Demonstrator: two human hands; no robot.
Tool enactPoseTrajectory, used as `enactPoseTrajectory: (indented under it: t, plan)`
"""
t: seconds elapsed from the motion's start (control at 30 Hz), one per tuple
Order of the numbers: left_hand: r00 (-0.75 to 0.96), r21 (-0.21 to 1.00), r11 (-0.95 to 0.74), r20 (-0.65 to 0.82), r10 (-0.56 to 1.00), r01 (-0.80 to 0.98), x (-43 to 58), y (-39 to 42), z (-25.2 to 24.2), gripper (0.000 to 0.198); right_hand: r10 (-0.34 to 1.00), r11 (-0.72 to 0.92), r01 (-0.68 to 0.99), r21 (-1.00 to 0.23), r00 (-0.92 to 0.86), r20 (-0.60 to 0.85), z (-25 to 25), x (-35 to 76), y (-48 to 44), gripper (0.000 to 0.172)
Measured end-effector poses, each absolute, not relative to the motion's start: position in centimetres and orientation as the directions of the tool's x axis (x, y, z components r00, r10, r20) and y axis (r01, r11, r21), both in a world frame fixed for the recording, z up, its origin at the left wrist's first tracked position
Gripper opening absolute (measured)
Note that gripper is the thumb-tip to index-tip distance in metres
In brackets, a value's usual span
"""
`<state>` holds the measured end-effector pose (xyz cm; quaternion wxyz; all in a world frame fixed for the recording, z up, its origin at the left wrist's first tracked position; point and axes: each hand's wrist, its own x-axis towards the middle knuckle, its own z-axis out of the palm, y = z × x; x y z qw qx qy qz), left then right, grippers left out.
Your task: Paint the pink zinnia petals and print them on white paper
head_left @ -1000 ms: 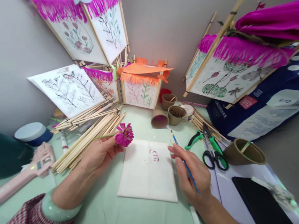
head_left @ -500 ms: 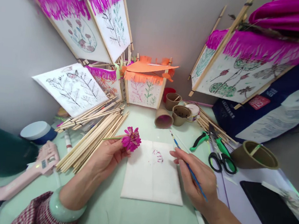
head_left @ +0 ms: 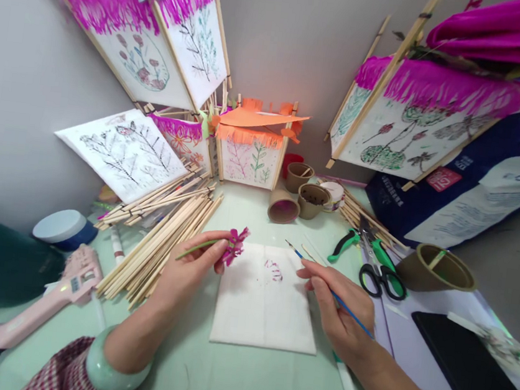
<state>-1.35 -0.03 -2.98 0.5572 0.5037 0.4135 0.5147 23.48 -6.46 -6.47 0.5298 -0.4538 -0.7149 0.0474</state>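
Note:
My left hand (head_left: 199,260) pinches the green stem of a magenta flower (head_left: 236,246), whose head is turned sideways over the upper left corner of a white sheet (head_left: 267,321). Small purple-red petal-like marks (head_left: 273,270) show on the upper middle of that sheet. In my right hand (head_left: 344,305) is a thin blue paintbrush (head_left: 335,299), held like a pen. The brush tip is just above and right of the marks, seemingly off the paper. A pale jade-coloured bangle (head_left: 115,369) is on the left wrist.
Bundled wooden sticks (head_left: 165,240) and a pink glue gun (head_left: 48,302) lie left. Brown pots (head_left: 283,207) stand behind the sheet; another pot (head_left: 437,268), black scissors (head_left: 382,281) and green-handled pliers (head_left: 344,245) are right. Painted lanterns (head_left: 248,156) stand or hang behind.
My left hand has turned the flower from facing me to side-on. The brush has tilted, its tip moving slightly left and down. The marks look the same.

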Motion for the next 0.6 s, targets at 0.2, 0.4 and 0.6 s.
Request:
enactPoseTrajectory:
  t: [0.2,0.4,0.6]
  plan:
    - [0.179,0.983,-0.186,0.181,0.967,0.012,-1.3,-1.0,-2.0,0.014,0.72,0.547,0.601,-0.582,0.016,0.693,-6.7,23.4,-6.4,0.029]
    - [0.392,0.838,-0.505,0.402,0.828,0.207,-1.4,-1.0,-1.8,0.025,0.73,0.534,0.605,-0.59,0.023,0.683,-6.6,23.5,-6.4,0.027]
    - [0.509,0.691,-0.65,0.454,0.731,0.316,-1.1,-0.9,-1.3,0.028,0.728,0.526,0.611,-0.592,0.037,0.685,-6.5,23.4,-6.4,0.026]
